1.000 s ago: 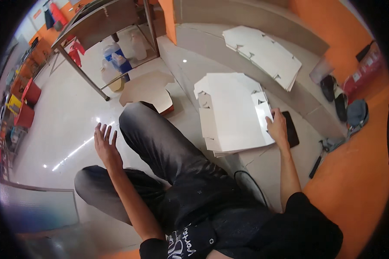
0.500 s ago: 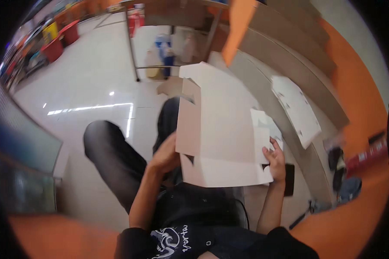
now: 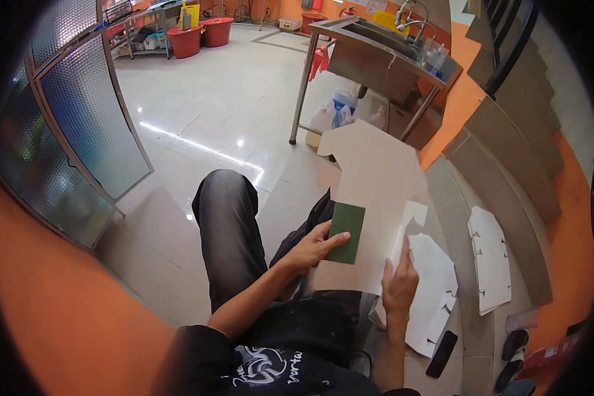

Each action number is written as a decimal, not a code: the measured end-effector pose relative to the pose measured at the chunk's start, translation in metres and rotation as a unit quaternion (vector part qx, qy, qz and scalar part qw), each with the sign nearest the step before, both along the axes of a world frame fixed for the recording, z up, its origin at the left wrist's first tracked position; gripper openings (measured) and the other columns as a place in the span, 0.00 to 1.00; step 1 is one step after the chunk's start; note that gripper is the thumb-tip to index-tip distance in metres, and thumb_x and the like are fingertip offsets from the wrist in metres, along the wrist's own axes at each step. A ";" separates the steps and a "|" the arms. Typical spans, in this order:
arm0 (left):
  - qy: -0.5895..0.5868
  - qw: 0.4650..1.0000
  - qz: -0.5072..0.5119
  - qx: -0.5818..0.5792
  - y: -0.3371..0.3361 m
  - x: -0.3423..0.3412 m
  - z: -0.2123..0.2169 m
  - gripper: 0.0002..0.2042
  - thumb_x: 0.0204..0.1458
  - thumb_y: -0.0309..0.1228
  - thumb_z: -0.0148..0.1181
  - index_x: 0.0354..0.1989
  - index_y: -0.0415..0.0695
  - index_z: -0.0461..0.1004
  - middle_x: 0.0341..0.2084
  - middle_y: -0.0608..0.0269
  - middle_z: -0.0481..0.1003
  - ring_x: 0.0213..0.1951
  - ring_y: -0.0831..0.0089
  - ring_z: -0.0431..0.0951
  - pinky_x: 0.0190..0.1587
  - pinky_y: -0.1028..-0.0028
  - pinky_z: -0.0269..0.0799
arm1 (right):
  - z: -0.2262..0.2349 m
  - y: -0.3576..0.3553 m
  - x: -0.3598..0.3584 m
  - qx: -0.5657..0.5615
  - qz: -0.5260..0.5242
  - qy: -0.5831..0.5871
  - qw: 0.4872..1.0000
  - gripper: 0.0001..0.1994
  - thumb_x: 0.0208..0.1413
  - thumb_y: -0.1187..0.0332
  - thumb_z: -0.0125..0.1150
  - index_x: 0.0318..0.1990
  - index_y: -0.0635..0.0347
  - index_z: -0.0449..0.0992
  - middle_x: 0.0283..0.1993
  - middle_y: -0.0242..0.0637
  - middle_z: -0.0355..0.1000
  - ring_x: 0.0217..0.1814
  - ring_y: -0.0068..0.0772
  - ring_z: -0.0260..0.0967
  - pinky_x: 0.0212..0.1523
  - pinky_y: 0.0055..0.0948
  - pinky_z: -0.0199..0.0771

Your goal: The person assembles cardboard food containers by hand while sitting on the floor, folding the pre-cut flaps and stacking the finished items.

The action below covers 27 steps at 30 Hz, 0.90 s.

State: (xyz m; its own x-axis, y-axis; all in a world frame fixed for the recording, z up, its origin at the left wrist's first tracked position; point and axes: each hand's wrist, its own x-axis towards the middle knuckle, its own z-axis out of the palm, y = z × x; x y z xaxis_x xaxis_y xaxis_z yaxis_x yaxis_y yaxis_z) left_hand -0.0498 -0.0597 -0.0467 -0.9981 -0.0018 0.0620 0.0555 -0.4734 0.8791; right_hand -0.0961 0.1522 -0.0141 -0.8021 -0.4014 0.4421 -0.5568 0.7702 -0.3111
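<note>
A flat, die-cut cardboard box blank (image 3: 376,175), pale pinkish-white on this face, is tilted over my lap. My left hand (image 3: 308,251) grips its left edge. Its thumb presses on a dark green rectangular flap (image 3: 351,221) that is folded over the pale face. At the other side, my right hand (image 3: 399,287) holds the blank's narrow right flap (image 3: 402,237), which stands up from the sheet. Its fingers lie along that flap, and the fingertips are partly hidden.
More white blanks (image 3: 432,297) lie at my right beside a black phone (image 3: 441,354). Another stack (image 3: 490,261) rests on the curved stair. Ahead stands a steel sink table (image 3: 376,63) with jugs underneath. Dark shoes (image 3: 513,356) are at the lower right, textured glass panels (image 3: 89,112) at the left.
The blank's left flap has been folded inward, so its green side now shows under my left thumb. The right flap has been raised by my right hand. My view has turned leftward.
</note>
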 end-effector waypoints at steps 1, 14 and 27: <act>0.008 1.000 -0.011 -0.016 -0.003 -0.001 -0.003 0.22 0.62 0.36 0.54 0.61 0.40 0.63 0.49 0.63 0.73 0.49 0.77 0.73 0.51 0.75 0.71 | 0.001 0.001 -0.001 -0.014 0.017 -0.017 1.000 0.29 0.54 0.78 0.56 0.64 0.68 0.58 0.48 0.62 0.72 0.46 0.59 0.73 0.44 0.46 0.73; -0.057 0.985 0.030 0.161 -0.004 -0.020 -0.027 0.21 0.59 0.39 0.56 0.55 0.39 0.68 0.43 0.61 0.75 0.42 0.72 0.79 0.44 0.73 0.76 | -0.017 0.063 0.014 -0.596 0.186 -0.301 0.721 0.54 0.41 0.55 0.77 0.70 0.65 0.45 0.68 0.44 0.56 0.69 0.44 0.55 0.69 0.39 0.53; -0.041 0.954 0.136 -0.266 0.012 0.025 0.031 0.22 0.63 0.41 0.52 0.58 0.37 0.67 0.39 0.51 0.77 0.38 0.69 0.78 0.42 0.72 0.76 | -0.017 0.016 0.029 -0.293 0.067 -0.021 0.954 0.24 0.50 0.82 0.44 0.58 0.72 0.69 0.58 0.55 0.65 0.60 0.53 0.65 0.63 0.41 0.61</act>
